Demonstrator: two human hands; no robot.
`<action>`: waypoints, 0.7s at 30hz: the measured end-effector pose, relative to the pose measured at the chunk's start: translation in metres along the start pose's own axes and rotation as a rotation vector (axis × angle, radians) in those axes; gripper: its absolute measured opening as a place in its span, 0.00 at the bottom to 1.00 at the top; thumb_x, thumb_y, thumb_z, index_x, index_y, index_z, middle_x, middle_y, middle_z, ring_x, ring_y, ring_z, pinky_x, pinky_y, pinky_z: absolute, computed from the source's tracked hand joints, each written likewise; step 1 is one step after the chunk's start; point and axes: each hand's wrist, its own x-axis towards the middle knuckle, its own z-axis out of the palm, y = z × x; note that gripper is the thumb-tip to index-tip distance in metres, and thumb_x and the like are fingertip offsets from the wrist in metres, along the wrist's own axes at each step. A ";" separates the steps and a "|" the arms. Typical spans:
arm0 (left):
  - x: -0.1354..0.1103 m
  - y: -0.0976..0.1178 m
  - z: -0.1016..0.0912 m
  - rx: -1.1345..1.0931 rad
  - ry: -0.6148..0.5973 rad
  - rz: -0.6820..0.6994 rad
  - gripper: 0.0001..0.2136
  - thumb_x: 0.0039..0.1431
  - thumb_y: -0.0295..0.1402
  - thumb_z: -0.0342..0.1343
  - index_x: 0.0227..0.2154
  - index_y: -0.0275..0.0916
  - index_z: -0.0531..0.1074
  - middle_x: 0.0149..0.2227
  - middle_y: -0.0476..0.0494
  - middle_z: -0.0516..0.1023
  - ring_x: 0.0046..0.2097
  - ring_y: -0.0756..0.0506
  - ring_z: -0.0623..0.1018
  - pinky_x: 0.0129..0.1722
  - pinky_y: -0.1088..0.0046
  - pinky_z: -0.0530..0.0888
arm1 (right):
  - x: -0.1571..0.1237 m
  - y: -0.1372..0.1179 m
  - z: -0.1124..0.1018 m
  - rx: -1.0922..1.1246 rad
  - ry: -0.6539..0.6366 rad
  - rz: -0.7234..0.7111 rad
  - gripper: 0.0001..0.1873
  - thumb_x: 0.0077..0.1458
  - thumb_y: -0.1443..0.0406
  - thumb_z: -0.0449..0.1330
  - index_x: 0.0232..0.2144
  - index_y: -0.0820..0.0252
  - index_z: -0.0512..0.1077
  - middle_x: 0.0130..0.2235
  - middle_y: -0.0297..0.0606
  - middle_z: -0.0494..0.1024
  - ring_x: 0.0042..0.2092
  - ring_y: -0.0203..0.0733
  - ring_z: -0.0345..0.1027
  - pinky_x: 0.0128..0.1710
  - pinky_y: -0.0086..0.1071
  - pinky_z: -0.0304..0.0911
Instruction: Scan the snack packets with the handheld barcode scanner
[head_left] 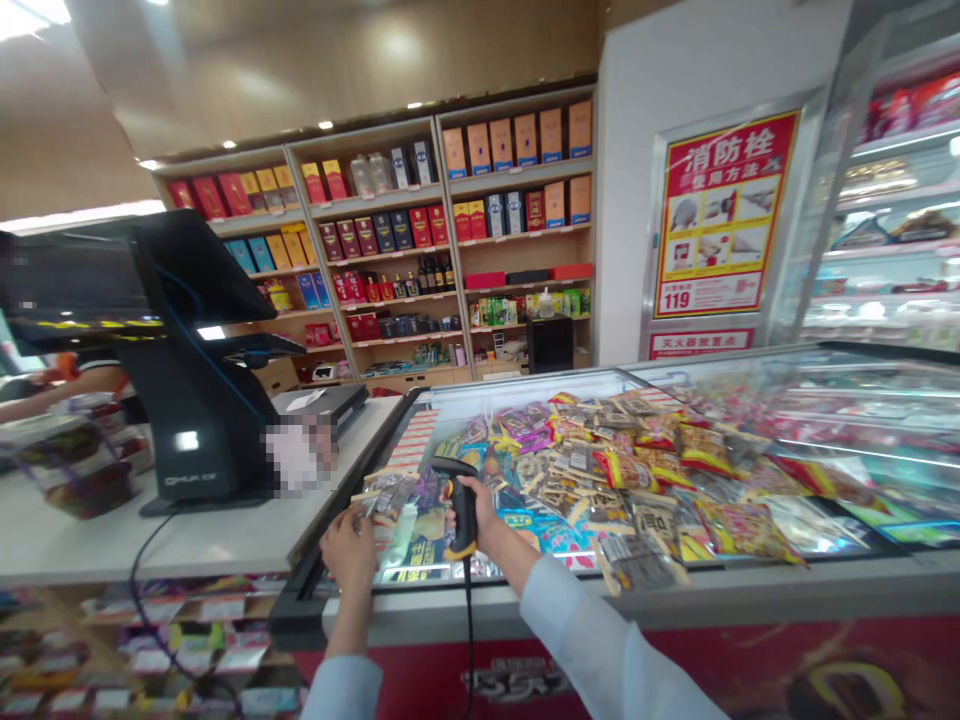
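My right hand (484, 515) is wrapped around the grip of a black barcode scanner (463, 515) with yellow trim. Its head points left, and a cable drops from the grip. My left hand (349, 545) has curled fingers pinching the near end of a clear-wrapped snack on a stick (391, 495), in front of the scanner's head. The fingertips partly cover that end. Many clear, brown and yellow-red packets (637, 450) lie heaped on the glass top of the chest freezer (499, 600), to the right of the scanner.
On the left, a white counter (240, 540) carries a black checkout terminal (202, 400) and stacked tubs (82, 455). A cord (135, 575) hangs over its front. Boxed goods fill the back shelves (390, 235). A red fire-hydrant poster (724, 215) hangs on the wall.
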 end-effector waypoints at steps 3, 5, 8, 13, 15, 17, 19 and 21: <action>0.004 -0.003 0.002 0.005 0.048 0.054 0.16 0.54 0.32 0.44 0.39 0.33 0.74 0.46 0.34 0.72 0.49 0.37 0.68 0.50 0.61 0.63 | -0.013 -0.013 0.002 -0.015 0.019 -0.015 0.15 0.48 0.55 0.52 0.26 0.62 0.67 0.16 0.32 0.66 0.17 0.33 0.58 0.16 0.25 0.52; 0.006 -0.001 0.002 -0.001 0.074 0.088 0.16 0.54 0.32 0.44 0.38 0.33 0.74 0.45 0.34 0.72 0.50 0.37 0.68 0.50 0.60 0.62 | -0.026 -0.025 0.005 -0.033 0.031 -0.043 0.14 0.48 0.56 0.53 0.25 0.62 0.67 0.16 0.31 0.65 0.18 0.34 0.58 0.16 0.26 0.53; 0.006 0.015 -0.001 -0.029 0.112 0.166 0.16 0.54 0.32 0.43 0.38 0.34 0.73 0.45 0.34 0.71 0.51 0.37 0.67 0.51 0.58 0.61 | -0.049 -0.049 0.006 -0.061 0.045 -0.106 0.13 0.48 0.57 0.54 0.24 0.62 0.66 0.17 0.31 0.66 0.18 0.32 0.58 0.16 0.25 0.53; -0.003 0.086 -0.008 -0.209 0.112 0.337 0.16 0.56 0.35 0.42 0.39 0.37 0.72 0.46 0.37 0.71 0.51 0.40 0.67 0.53 0.59 0.60 | -0.093 -0.100 0.001 -0.179 -0.002 -0.215 0.11 0.50 0.58 0.54 0.25 0.61 0.65 0.16 0.28 0.64 0.16 0.30 0.55 0.15 0.23 0.51; -0.011 0.123 -0.009 -0.294 0.083 0.378 0.15 0.56 0.35 0.42 0.39 0.38 0.72 0.47 0.38 0.70 0.52 0.40 0.67 0.54 0.59 0.59 | -0.114 -0.122 -0.002 -0.232 0.011 -0.290 0.11 0.49 0.59 0.57 0.25 0.61 0.65 0.15 0.27 0.62 0.16 0.29 0.54 0.15 0.22 0.50; -0.021 0.158 -0.006 -0.363 0.055 0.397 0.14 0.55 0.34 0.44 0.39 0.39 0.72 0.47 0.39 0.70 0.52 0.40 0.66 0.54 0.59 0.59 | -0.136 -0.143 -0.006 -0.248 0.036 -0.344 0.10 0.48 0.60 0.59 0.24 0.60 0.64 0.15 0.26 0.62 0.16 0.29 0.54 0.14 0.22 0.49; -0.034 0.188 -0.002 -0.424 0.023 0.420 0.14 0.55 0.34 0.45 0.39 0.39 0.72 0.47 0.39 0.70 0.52 0.40 0.66 0.55 0.58 0.59 | -0.158 -0.162 -0.011 -0.246 0.035 -0.403 0.09 0.47 0.62 0.60 0.25 0.60 0.64 0.17 0.27 0.64 0.16 0.28 0.53 0.15 0.22 0.49; -0.047 0.213 0.003 -0.475 -0.017 0.443 0.13 0.55 0.33 0.46 0.39 0.40 0.73 0.47 0.40 0.70 0.52 0.40 0.66 0.54 0.58 0.59 | -0.178 -0.178 -0.018 -0.248 0.047 -0.459 0.08 0.47 0.63 0.60 0.27 0.60 0.65 0.18 0.27 0.66 0.16 0.28 0.53 0.14 0.22 0.50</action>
